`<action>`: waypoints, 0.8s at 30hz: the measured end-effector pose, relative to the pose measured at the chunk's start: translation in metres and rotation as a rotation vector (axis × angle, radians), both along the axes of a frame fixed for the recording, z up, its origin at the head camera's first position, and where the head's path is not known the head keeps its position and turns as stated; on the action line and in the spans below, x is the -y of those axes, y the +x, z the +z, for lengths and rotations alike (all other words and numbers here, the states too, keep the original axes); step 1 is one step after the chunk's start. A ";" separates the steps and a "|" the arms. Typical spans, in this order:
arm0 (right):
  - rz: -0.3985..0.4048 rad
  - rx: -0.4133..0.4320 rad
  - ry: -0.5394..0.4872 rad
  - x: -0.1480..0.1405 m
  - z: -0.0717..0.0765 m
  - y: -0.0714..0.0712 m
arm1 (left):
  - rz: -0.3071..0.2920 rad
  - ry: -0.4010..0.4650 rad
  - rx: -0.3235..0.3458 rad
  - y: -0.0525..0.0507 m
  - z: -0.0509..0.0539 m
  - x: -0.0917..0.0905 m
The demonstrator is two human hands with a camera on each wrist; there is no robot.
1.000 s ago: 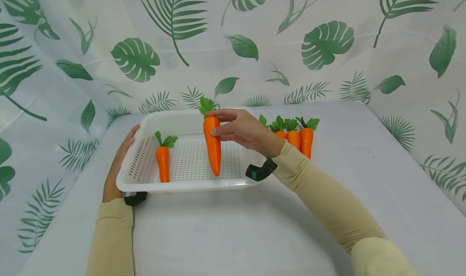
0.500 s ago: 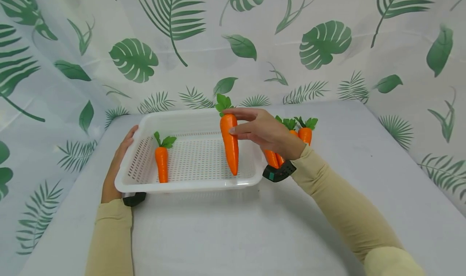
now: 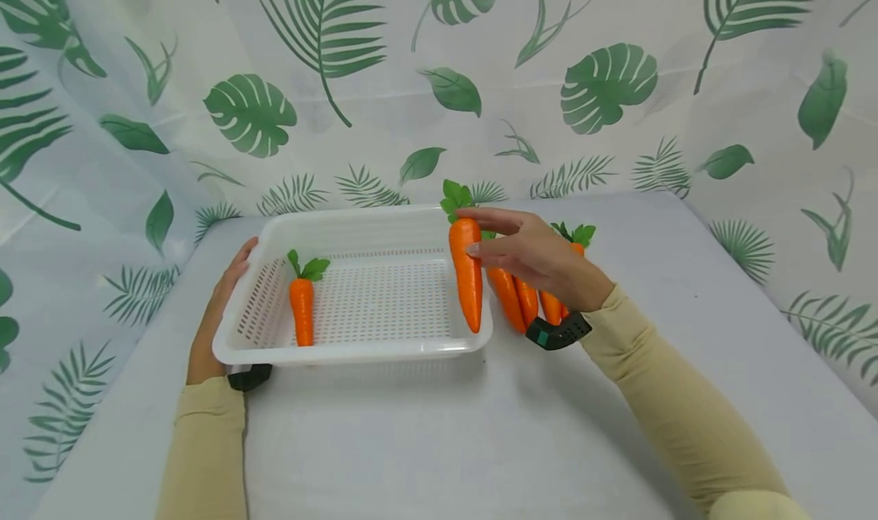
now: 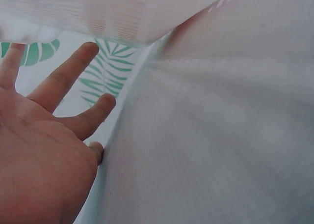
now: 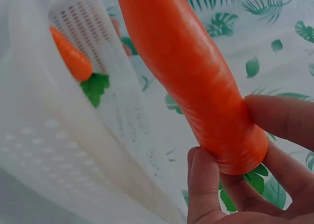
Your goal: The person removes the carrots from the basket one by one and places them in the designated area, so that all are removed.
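Observation:
My right hand (image 3: 528, 249) pinches a carrot (image 3: 469, 268) near its leafy top, thumb on one side and fingers on the other. The carrot hangs tip down over the right end of a white perforated basket (image 3: 357, 350). In the right wrist view the thumb and fingertips press the thick end of the orange carrot (image 5: 191, 76). Against the basket's left side rests my left hand (image 3: 222, 299); the left wrist view shows this hand (image 4: 49, 135) with its fingers spread and fairly straight under the rim. Another carrot (image 3: 302, 310) lies inside the basket at the left.
Right of the basket, several carrots (image 3: 505, 299) lie side by side on the white-covered table (image 3: 411, 444), partly hidden behind my right hand and wrist. A leaf-patterned curtain (image 3: 384, 93) closes off the back and sides. A black strap (image 3: 559, 331) is on my right wrist.
My right hand has carried the pinched carrot rightward, from over the basket's middle to its right end. The left hand keeps its place on the basket's side.

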State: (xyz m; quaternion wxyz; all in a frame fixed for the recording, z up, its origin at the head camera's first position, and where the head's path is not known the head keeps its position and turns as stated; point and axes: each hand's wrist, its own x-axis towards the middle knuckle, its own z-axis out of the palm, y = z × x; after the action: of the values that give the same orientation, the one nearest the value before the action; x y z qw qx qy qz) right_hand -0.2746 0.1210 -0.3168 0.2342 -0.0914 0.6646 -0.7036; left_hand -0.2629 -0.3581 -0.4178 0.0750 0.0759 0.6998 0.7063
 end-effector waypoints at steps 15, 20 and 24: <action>-0.056 0.002 0.069 -0.050 -0.011 0.004 | 0.000 0.095 -0.017 0.005 -0.002 -0.005; -0.082 0.004 0.071 -0.070 -0.018 0.007 | -0.008 0.135 -0.080 0.000 -0.005 -0.005; -0.109 0.000 0.068 -0.084 -0.023 0.010 | -0.033 0.207 -0.108 -0.003 -0.008 -0.004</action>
State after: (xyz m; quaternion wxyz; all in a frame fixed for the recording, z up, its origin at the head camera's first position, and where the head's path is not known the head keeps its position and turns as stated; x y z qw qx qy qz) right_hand -0.2648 0.2054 -0.3393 0.1987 -0.0471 0.6920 -0.6924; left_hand -0.2659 -0.3538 -0.4259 0.0405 0.1325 0.6246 0.7685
